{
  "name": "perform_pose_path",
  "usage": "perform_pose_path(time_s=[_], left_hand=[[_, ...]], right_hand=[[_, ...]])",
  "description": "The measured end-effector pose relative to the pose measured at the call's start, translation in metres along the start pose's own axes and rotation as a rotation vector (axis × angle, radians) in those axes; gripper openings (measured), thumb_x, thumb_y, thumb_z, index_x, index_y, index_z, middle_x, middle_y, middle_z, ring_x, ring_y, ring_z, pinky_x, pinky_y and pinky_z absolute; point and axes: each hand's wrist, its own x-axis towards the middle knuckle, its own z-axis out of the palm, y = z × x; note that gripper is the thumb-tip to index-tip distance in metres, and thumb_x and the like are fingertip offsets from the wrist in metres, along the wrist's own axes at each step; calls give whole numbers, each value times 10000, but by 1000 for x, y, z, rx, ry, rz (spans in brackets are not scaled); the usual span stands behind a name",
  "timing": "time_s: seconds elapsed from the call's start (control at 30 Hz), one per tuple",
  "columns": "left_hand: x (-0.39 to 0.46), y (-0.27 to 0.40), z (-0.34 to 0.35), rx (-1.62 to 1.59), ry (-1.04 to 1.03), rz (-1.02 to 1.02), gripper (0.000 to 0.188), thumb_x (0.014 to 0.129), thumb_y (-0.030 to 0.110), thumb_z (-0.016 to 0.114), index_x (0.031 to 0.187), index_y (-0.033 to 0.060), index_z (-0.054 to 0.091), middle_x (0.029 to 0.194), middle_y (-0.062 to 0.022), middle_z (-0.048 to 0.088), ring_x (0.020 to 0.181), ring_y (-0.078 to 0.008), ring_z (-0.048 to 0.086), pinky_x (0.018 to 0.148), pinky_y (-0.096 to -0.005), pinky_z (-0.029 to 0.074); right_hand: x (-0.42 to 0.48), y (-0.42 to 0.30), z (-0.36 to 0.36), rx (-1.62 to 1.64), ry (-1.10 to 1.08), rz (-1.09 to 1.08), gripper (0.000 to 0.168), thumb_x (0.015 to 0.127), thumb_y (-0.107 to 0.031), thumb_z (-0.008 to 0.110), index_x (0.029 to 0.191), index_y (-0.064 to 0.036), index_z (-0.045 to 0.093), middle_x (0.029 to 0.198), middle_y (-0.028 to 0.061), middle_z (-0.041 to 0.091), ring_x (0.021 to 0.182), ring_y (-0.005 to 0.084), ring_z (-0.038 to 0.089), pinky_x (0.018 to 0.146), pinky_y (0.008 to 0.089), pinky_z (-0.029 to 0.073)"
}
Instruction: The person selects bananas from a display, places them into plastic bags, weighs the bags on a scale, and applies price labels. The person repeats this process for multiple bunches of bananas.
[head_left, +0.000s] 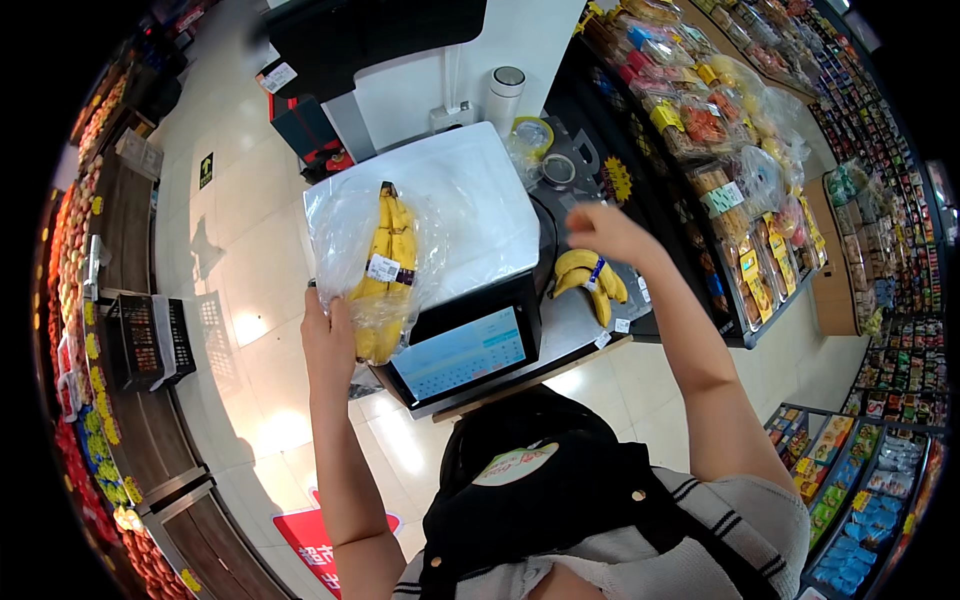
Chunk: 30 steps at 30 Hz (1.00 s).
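My left hand (328, 322) grips the edge of a clear plastic bag (337, 217) at the left of the weighing scale's metal plate (480, 195). Inside or under the film lies a bunch of bananas (401, 236), with a white printed label (383, 268) and a dark band around it. The scale's lit touch screen (461, 360) faces me. My right hand (606, 231) is raised, blurred, over the counter right of the scale; whether its fingers hold anything is not clear. Just below it lies a smaller bunch of bananas (577, 270) with a blue band.
Behind the scale stand a white flask (504, 94) and rolls of tape (559, 170). Small white labels (622, 325) stick to the counter's front edge. Shelves of packaged food (705, 124) rise at the right. A black crate (146, 341) and produce stands are at the left.
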Motion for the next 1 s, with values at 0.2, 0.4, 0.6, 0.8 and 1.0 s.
perform_pose_path(time_s=[0.2, 0.4, 0.6, 0.8, 1.0], left_hand=[[-4, -6, -3, 166, 58, 9, 280, 960, 196, 473, 1112, -37, 501, 929, -314, 645, 864, -468, 639, 760, -495, 483], [-4, -5, 0, 165, 74, -17, 277, 949, 202, 479, 1085, -39, 491, 906, -315, 643, 851, -492, 627, 735, -525, 475], [-7, -1, -3, 132, 62, -28, 275, 944, 190, 473, 1049, -63, 486, 870, -311, 632, 810, -457, 632, 726, -495, 479], [-7, -3, -11, 27, -43, -37, 360, 947, 259, 521, 1053, -79, 462, 876, -336, 630, 828, -444, 650, 742, -473, 489], [0, -10, -16, -71, -107, -61, 442, 887, 292, 681, 1020, -75, 472, 909, -317, 639, 874, -465, 645, 763, -481, 496]], right_hand=[[-9, -93, 24, 493, 130, -100, 144, 913, -91, 658, 1013, 7, 689, 961, 70, 705, 887, 129, 652, 810, 291, 521], [36, -196, 86, 305, 33, -313, 147, 879, -128, 681, 974, -16, 681, 890, 80, 675, 793, 186, 665, 697, 301, 528], [56, -228, 126, -68, 134, -232, 142, 853, -174, 660, 928, -54, 654, 926, 103, 684, 807, 299, 679, 701, 427, 530], [76, -256, 128, -375, -17, -133, 108, 829, -127, 628, 875, -39, 671, 888, 148, 692, 860, 349, 679, 724, 435, 538], [92, -286, 126, -508, -80, -38, 105, 775, -117, 655, 827, -29, 677, 885, 178, 702, 863, 353, 682, 719, 445, 543]])
